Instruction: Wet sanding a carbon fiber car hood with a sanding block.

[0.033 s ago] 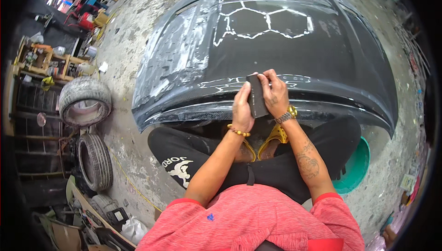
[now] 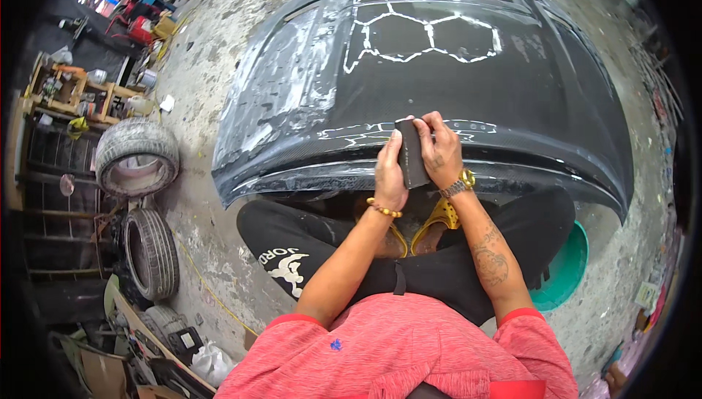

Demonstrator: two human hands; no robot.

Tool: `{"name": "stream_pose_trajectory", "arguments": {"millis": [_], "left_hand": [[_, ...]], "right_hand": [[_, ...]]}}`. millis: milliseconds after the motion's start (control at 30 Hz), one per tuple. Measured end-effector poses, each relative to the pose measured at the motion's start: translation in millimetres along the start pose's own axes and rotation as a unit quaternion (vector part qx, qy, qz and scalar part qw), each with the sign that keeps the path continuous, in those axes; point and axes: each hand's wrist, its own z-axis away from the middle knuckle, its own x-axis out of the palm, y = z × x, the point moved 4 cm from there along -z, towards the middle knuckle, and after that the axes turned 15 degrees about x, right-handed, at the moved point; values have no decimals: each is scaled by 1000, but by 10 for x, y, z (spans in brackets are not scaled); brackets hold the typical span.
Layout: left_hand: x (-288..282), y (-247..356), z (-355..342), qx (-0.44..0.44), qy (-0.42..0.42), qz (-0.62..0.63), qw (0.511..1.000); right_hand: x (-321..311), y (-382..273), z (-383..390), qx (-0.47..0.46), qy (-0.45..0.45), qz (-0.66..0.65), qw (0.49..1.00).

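Between my hands, above the near edge of a car hood, is a dark grey strip of sandpaper, apparently folded, with faint print on its face. My left hand grips its left long side, thumb along the edge. My right hand pinches the upper right part, with the fingers bent at the top. Whether a block lies inside the fold I cannot tell. The hood is glossy black with a woven look in the middle and patchy grey-white on its left side. Bright hexagonal light reflections show on it.
On the concrete floor to the left stand two worn tyres, near a wooden rack of cans and bottles. A green basin sits beside my right knee. A white plastic bag lies at lower left. My crossed legs are under the hood's near edge.
Both hands keep their hold on the sandpaper, which has turned slightly between them. The whole view has shifted a little.
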Motion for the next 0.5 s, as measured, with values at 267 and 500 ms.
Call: {"name": "stream_pose_trajectory", "arguments": {"millis": [267,500], "left_hand": [[-35,-98,9,56,-27,-88,994],[-71,-96,-46,-4,-28,17,999]], "right_hand": [[-14,-78,36,-24,8,28,999],[8,-54,-25,-32,17,29,999]]}}
